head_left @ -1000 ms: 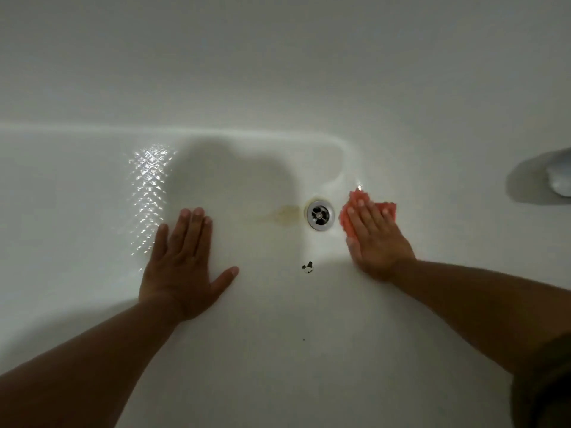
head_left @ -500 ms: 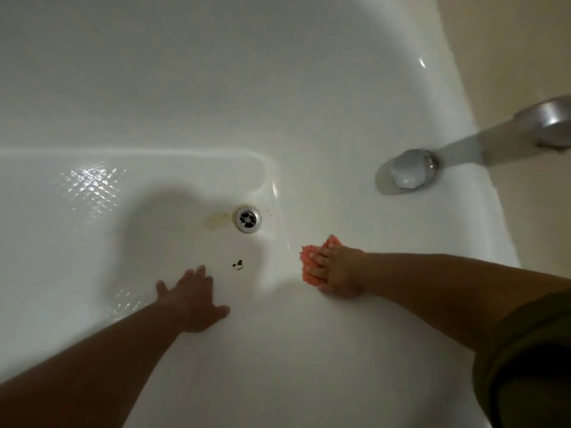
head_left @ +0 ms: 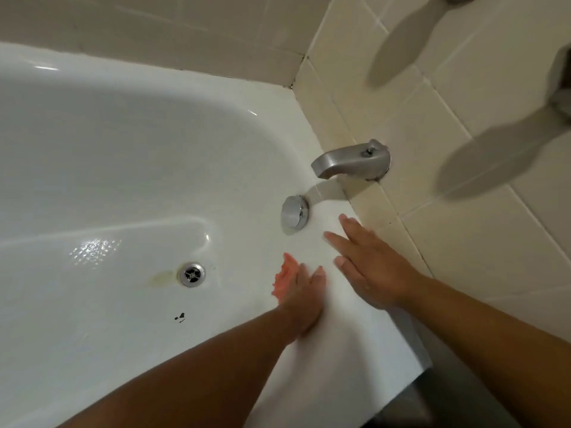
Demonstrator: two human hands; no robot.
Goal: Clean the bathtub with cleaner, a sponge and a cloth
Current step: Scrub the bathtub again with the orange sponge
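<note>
The orange cloth (head_left: 282, 281) has switched sides. Half a second ago your right hand was on it, pressing it to the sloped end of the bathtub (head_left: 123, 149). Now it's peeking out from under the fingertips of your left hand (head_left: 304, 299), on that same slope just left of your right hand (head_left: 370, 267). The left hand is motion-blurred, so I can't tell if you're gripping the cloth or only pushing it flat.

Your right hand is bare now. It lies palm down with the fingers straight and spread on the tub's rim, touching nothing else. Your left hand has come up off the tub floor to get here.

The round chrome cap (head_left: 293, 214) sits just beyond your right fingertips, with the spout (head_left: 352, 160) past it on the tiled wall (head_left: 463, 211). The drain (head_left: 192, 274) and a yellowish stain (head_left: 160, 279) are off to the left of your left hand. Some dark specks (head_left: 180, 316) sit nearer you on that side.
</note>
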